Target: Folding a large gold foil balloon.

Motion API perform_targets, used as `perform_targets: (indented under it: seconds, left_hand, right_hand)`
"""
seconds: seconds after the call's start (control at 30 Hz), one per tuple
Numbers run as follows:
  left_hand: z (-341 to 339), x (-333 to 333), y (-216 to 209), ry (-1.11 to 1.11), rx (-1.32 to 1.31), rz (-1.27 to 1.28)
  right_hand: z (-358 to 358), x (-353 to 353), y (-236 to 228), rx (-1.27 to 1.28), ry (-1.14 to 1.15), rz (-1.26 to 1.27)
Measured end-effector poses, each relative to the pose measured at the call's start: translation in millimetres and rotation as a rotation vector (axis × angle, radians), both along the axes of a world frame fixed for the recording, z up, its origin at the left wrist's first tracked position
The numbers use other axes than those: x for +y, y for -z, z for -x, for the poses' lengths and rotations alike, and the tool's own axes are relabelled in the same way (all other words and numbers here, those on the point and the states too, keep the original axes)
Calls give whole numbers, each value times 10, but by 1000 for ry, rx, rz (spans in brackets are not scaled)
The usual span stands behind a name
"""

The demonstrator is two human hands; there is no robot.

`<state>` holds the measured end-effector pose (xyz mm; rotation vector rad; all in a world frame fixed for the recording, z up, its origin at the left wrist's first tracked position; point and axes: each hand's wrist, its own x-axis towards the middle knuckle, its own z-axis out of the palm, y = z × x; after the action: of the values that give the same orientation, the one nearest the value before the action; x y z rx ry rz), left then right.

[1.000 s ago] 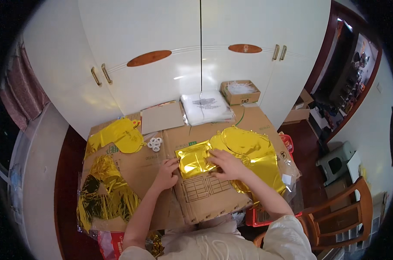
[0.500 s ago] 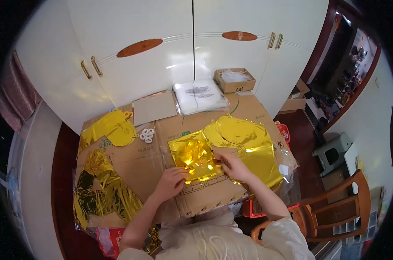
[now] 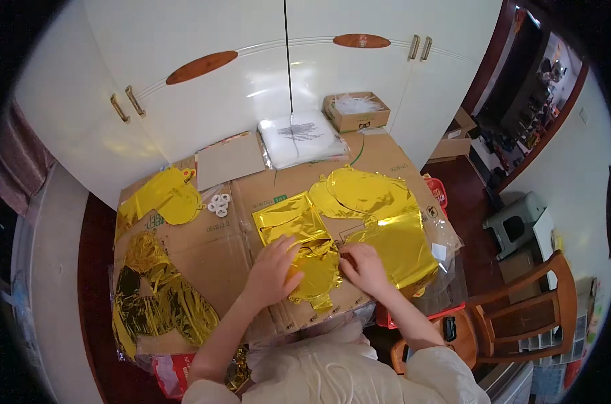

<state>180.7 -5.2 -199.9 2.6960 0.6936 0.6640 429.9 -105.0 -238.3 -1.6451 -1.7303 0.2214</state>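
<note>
Gold foil balloon (image 3: 304, 252), flattened and crinkled, lies in the middle of the cardboard-covered worktop (image 3: 218, 246), and both hands press on its near end. Her left hand (image 3: 273, 271) lies flat on it with fingers spread; the right hand (image 3: 365, 267) rests on its right edge, fingers curled together on the foil. More gold foil balloons (image 3: 379, 215) are piled just right, a stack of clear plastic bags (image 3: 300, 138) sits further back.
</note>
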Motion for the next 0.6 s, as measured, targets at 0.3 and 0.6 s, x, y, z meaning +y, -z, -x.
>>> perform_targets:
  seconds: [0.3, 0.6]
  left_hand:
    - [-588, 292, 220, 98, 125, -68]
    - [-598, 356, 437, -111, -31, 61]
  right_hand:
    - [439, -30, 70, -278, 226, -2]
    - [499, -40, 115, -299, 195, -56]
